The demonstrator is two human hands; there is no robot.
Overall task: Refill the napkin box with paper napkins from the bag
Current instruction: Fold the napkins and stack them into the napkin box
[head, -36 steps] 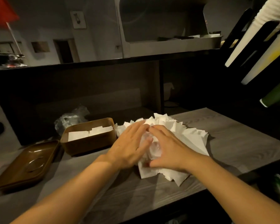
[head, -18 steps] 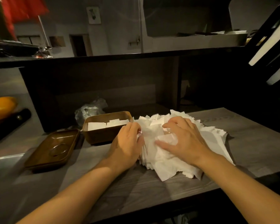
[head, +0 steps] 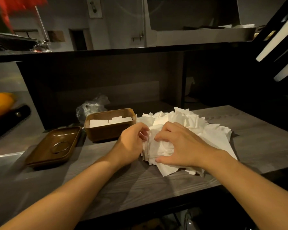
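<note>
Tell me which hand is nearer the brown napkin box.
Left. The left hand grips the napkin pile's near-left edge, just right of the napkin box; the right hand holds the pile farther right.

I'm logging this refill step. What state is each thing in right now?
napkin box: open, partly filled with napkins.
lid: off, lying left of the box.
napkin pile: loose, spread on the table.
plastic bag: crumpled behind the box.
left hand: fingers curled against the pile's left edge.
right hand: grips a napkin stack.
</note>
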